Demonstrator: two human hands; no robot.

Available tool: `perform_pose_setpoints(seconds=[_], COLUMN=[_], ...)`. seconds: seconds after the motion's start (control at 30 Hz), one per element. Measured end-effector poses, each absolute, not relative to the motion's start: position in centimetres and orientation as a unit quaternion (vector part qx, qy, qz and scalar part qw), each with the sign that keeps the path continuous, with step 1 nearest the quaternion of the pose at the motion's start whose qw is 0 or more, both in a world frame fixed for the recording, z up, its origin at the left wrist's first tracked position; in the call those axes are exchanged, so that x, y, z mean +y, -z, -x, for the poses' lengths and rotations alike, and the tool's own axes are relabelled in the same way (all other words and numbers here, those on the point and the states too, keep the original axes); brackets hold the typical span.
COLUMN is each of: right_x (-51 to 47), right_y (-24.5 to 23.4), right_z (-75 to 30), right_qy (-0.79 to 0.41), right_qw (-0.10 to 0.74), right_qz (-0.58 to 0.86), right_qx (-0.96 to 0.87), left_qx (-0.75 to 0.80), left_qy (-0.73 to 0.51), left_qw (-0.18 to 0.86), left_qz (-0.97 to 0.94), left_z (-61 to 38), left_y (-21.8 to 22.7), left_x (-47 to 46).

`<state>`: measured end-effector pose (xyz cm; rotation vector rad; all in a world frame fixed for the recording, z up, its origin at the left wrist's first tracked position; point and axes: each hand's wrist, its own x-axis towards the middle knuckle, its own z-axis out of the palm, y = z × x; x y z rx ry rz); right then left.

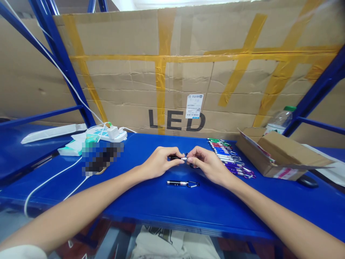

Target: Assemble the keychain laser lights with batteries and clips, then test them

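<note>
In the middle of the frame, the left hand (159, 162) and the right hand (207, 163) meet above the blue desk (161, 205). Both pinch a small flashlight (178, 158) between them: the left fingers grip its dark body, the right fingers close on its silver end. A loop seems to hang under the right hand, though it is mostly hidden. Just below, a second flashlight (179, 183) lies flat on the desk (its clip points right). Right of centre is a row of coloured flashlights (229, 158), beside an open cardboard box (277, 154) with a bottle (280, 120) behind it. At left sits a power strip (111, 133) with a white cable (45, 183).
</note>
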<state>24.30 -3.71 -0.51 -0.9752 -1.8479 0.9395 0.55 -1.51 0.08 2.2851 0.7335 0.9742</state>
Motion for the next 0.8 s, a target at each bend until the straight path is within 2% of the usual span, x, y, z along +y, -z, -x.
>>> perform_pose_setpoints(seconds=[0.23, 0.43, 0.8], right_x=[-3.83, -3.76, -4.37], right_y=[0.43, 0.34, -0.25], right_z=[-24.27, -24.25, -23.92], right_qy=[-0.379, -0.46, -0.6], right_qw=[0.381, 0.352, 0.354], right_qz=[0.409, 0.41, 0.398], right_qx=[-0.737, -0.705, -0.597], left_qx=[0.254, 0.218, 0.188], left_qy=[-0.353, -0.335, -0.322], left_qw=[0.221, 0.133, 0.002], left_qz=[-0.873, -0.907, -0.928], left_z=[-0.54, -0.15, 0.05], left_y=[-0.01, 0.18, -0.11], left_x=[-1.53, -1.55, -1.8])
